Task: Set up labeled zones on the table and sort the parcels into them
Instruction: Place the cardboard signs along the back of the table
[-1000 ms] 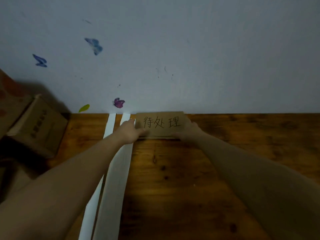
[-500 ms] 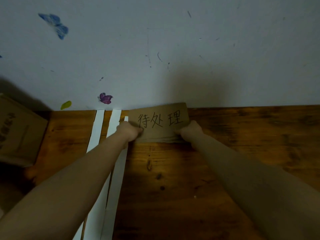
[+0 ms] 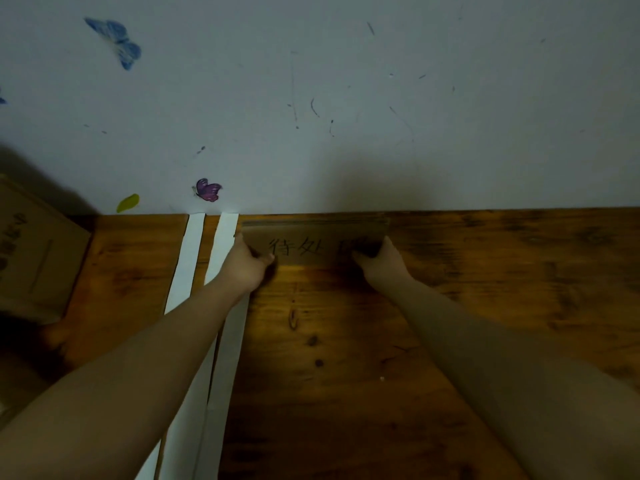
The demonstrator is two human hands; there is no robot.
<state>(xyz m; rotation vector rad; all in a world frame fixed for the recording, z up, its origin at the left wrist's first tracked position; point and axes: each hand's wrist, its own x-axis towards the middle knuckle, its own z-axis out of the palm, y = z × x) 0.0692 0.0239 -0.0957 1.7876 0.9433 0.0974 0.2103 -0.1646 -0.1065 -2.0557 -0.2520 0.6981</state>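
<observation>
By the wall point(image 3: 346, 98), cardboard label point(image 3: 304, 237) now lower

I see the sign point(image 3: 311, 237) as dull brown cardboard with dark handwritten characters across it. Under the sign, the table point(image 3: 485, 306) is warm orange-brown wood, streaked with darker grain and dotted with a few black knots. Just left of the sign run two plain white strips point(image 3: 188, 258). Above the sign the wall point(image 3: 346, 98) reads pale grey-white, flecked with thin dark scuff marks. Up and left of the sign I make out a purple butterfly point(image 3: 207, 190), a yellow-green leaf point(image 3: 127, 202) and, higher, a blue butterfly point(image 3: 116, 41). Far left of the sign, a box point(image 3: 31, 258) is tan with dark print
</observation>
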